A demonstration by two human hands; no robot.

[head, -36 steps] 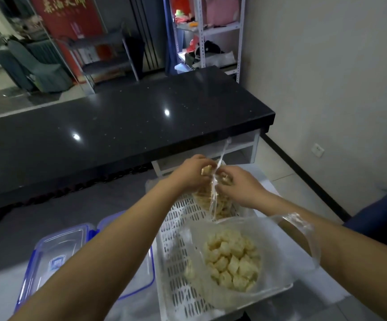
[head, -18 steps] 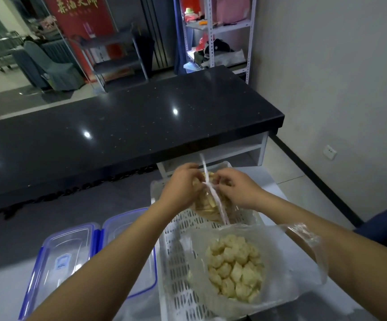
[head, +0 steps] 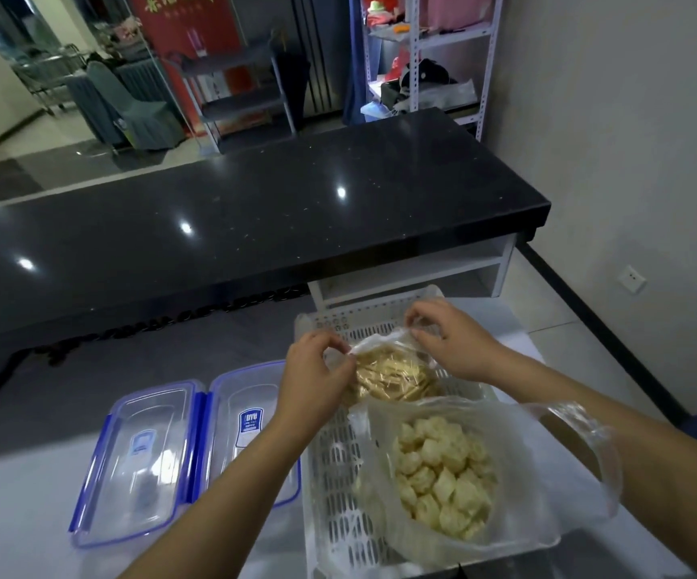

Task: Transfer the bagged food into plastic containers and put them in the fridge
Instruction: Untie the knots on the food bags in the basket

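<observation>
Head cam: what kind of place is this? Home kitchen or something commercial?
Probably a shop or eatery's service area, not a home kitchen: a long black stone counter, metal storage shelving behind it, and a red printed banner beside covered chairs.

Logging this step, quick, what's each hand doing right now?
Left hand: pinching the near-left edge of the bag of tan strips.
Right hand: pinching the far-right edge of the same bag.
</observation>
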